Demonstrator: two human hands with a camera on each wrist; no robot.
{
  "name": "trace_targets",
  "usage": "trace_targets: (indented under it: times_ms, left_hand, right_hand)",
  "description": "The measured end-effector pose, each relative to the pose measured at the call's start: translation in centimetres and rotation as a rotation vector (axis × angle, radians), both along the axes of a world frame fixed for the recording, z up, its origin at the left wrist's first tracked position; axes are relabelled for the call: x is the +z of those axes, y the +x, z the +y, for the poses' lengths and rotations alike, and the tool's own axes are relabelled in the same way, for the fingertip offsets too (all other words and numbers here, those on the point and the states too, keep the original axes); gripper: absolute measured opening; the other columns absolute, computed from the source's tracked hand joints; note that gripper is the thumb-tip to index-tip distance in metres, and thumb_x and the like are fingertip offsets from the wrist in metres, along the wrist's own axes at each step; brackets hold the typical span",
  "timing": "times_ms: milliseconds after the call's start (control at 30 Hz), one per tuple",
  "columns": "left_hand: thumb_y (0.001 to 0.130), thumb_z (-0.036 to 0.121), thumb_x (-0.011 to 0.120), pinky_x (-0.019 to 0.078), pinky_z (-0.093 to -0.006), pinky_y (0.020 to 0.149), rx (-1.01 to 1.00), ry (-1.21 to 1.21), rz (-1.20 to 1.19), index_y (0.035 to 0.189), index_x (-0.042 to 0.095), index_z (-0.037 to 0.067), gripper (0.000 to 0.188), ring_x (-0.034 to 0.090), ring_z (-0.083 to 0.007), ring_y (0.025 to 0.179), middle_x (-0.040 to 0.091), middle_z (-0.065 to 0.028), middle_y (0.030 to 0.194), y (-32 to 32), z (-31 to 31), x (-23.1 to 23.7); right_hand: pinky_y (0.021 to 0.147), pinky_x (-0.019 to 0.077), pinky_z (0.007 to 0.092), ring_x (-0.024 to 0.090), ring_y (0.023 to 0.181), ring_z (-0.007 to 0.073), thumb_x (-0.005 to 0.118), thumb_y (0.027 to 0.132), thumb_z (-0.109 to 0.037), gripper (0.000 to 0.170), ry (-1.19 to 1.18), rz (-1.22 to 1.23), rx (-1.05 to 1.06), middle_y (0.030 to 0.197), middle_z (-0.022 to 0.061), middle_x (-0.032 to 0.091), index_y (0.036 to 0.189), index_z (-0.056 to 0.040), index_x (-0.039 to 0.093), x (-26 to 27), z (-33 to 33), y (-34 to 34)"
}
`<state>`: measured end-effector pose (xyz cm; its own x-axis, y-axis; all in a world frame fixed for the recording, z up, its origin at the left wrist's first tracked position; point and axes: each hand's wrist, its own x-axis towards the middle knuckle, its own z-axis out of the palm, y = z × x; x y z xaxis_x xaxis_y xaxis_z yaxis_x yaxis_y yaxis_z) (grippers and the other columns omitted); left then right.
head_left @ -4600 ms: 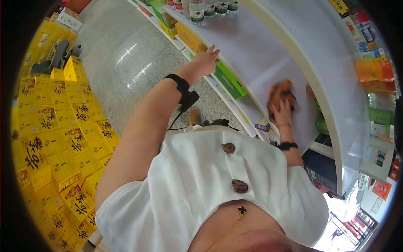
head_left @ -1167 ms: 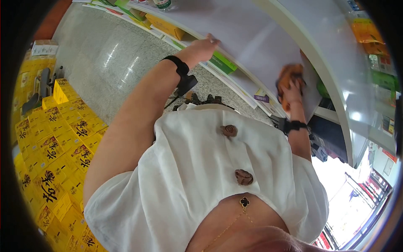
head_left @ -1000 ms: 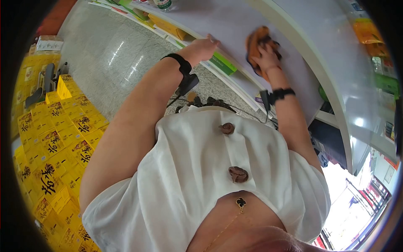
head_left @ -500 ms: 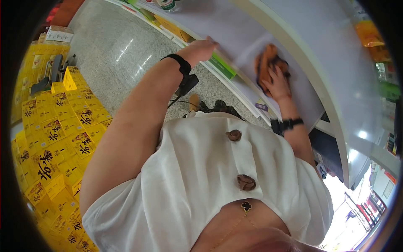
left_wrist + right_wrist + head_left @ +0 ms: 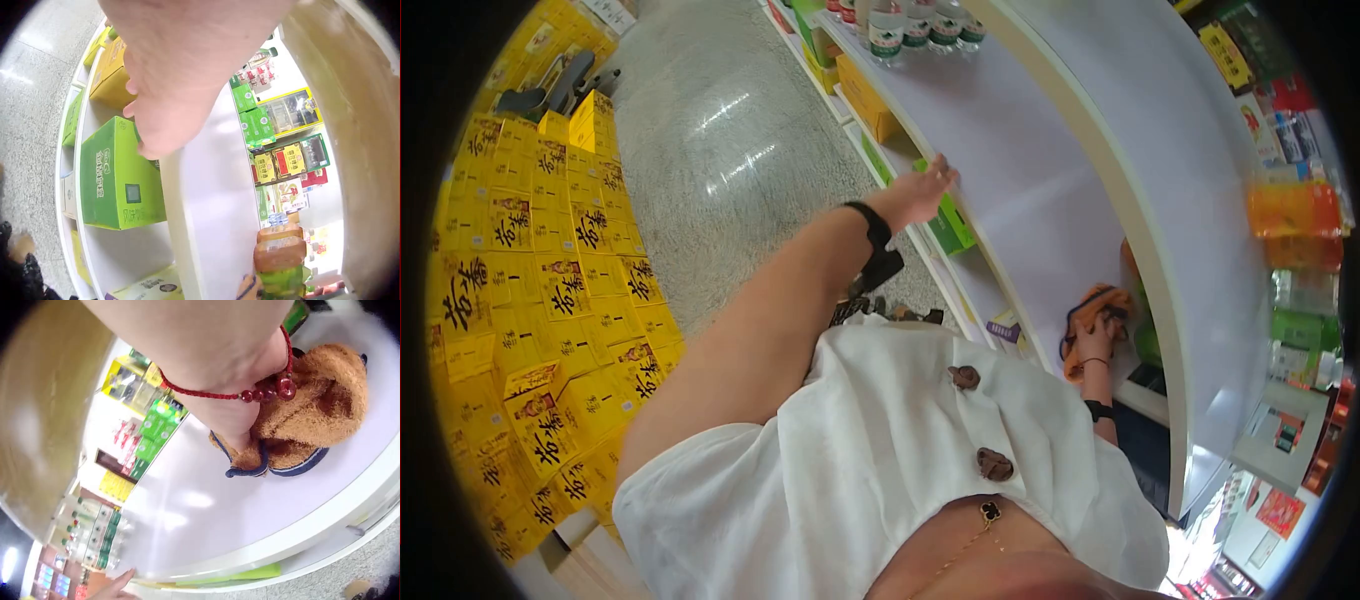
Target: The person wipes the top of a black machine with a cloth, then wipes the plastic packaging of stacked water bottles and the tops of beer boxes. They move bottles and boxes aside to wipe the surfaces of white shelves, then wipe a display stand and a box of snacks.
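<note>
My right hand (image 5: pixel 1093 338) grips a bunched orange-brown cloth (image 5: pixel 319 406) with dark blue edging, at the right end of a white shelf (image 5: pixel 1025 170). In the right wrist view the cloth lies on the white surface, and most of my fingers are hidden behind the wrist and its folds. A red beaded cord (image 5: pixel 250 395) circles that wrist. Far to the left, my left hand (image 5: pixel 917 192) rests at the shelf's front edge with fingers extended. Below it, on the lower shelf, stands a green box (image 5: pixel 122 175).
Clear bottles (image 5: pixel 887 30) with green-and-white labels stand at the shelf's far end. A curved white panel (image 5: pixel 1145 220) rises along the right. Orange bottles (image 5: pixel 280 244) and boxes show behind the shelf. Yellow cartons (image 5: pixel 520 290) are stacked on the left, beside the grey floor (image 5: pixel 740 120).
From the middle of the shelf, my right hand has carried the cloth toward its near right end. The head view has shifted, bringing several bottles into sight. My left hand stays at the front edge.
</note>
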<state>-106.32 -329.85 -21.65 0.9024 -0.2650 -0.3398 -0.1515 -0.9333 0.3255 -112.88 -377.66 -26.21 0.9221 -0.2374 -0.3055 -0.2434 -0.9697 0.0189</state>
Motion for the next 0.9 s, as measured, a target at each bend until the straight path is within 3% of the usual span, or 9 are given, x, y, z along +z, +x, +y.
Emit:
trace_targets:
  times_ms: [100,300,433,500,567,767,900]
  left_hand:
    - [0.08,0.0,0.051,0.0493,-0.0421,0.089,-0.023,-0.111,-0.075,0.144,0.026,0.014,0.07,0.056,-0.0364,0.109,0.011,-0.0187,0.151,-0.9,1.3,-1.3]
    - [0.08,0.008,0.057,0.0472,-0.043,0.091,-0.072,-0.23,0.027,0.141,0.032,0.014,0.066,0.054,-0.0379,0.111,0.022,-0.0224,0.147,-1.5,6.7,-0.6]
    - [0.08,0.013,0.058,0.0431,-0.0441,0.096,-0.02,-0.333,0.053,0.141,0.031,0.013,0.067,0.049,-0.0397,0.117,0.029,-0.0274,0.142,-2.2,14.1,-4.6]
    - [0.081,0.014,0.057,0.0398,-0.0438,0.099,0.041,-0.267,0.078,0.141,0.032,0.013,0.065,0.045,-0.04,0.121,0.032,-0.0267,0.14,-3.6,19.6,-5.7]
    - [0.081,0.015,0.056,0.0393,-0.0424,0.1,0.197,-0.22,0.109,0.137,0.036,0.009,0.06,0.046,-0.0402,0.118,0.041,-0.0249,0.133,-5.7,25.6,-6.5]
    - [0.081,0.017,0.058,0.0386,-0.0413,0.101,0.691,-0.088,0.303,0.135,0.041,0.007,0.057,0.045,-0.0373,0.12,0.047,-0.0213,0.13,-15.6,42.3,-9.5]
    - [0.082,0.019,0.058,0.0368,-0.0401,0.104,0.884,-0.087,0.392,0.136,0.041,0.005,0.058,0.042,-0.0347,0.125,0.043,-0.0215,0.136,-22.7,48.9,-11.0]
  right_hand:
    - [0.11,0.0256,0.0391,0.021,0.136,0.0392,0.063,0.08,-0.046,0.075,0.18,-0.03,0.182,0.146,0.0253,0.021,0.139,-0.0071,0.037,1.6,8.6,4.4]
    - [0.107,0.0306,0.0395,0.029,0.132,0.0397,0.065,0.079,-0.045,0.075,0.192,-0.001,0.407,0.147,0.0237,0.02,0.139,-0.0094,0.038,3.8,26.1,11.7]
    - [0.106,0.0334,0.04,0.03,0.132,0.0384,0.065,0.078,-0.047,0.076,0.173,0.064,0.452,0.148,0.0209,0.017,0.14,-0.0127,0.038,4.3,36.0,13.9]
    - [0.104,0.0356,0.0417,0.033,0.13,0.0389,0.065,0.079,-0.046,0.075,0.081,0.031,0.512,0.149,0.0192,0.017,0.14,-0.0141,0.037,4.1,39.9,15.1]
    - [0.1,0.04,0.0456,0.043,0.121,0.0424,0.064,0.08,-0.042,0.074,0.076,0.038,0.518,0.147,0.0191,0.021,0.141,-0.0163,0.033,4.1,43.0,16.3]
    - [0.098,0.0411,0.0476,0.047,0.115,0.0461,0.066,0.079,-0.039,0.075,-0.036,0.057,0.42,0.141,0.0231,0.027,0.14,-0.0131,0.032,5.0,49.7,18.7]
    - [0.098,0.0404,0.0479,0.047,0.114,0.0464,0.07,0.076,-0.034,0.076,-0.148,-0.048,0.568,0.133,0.0233,0.035,0.139,-0.0123,0.033,3.5,48.0,17.6]
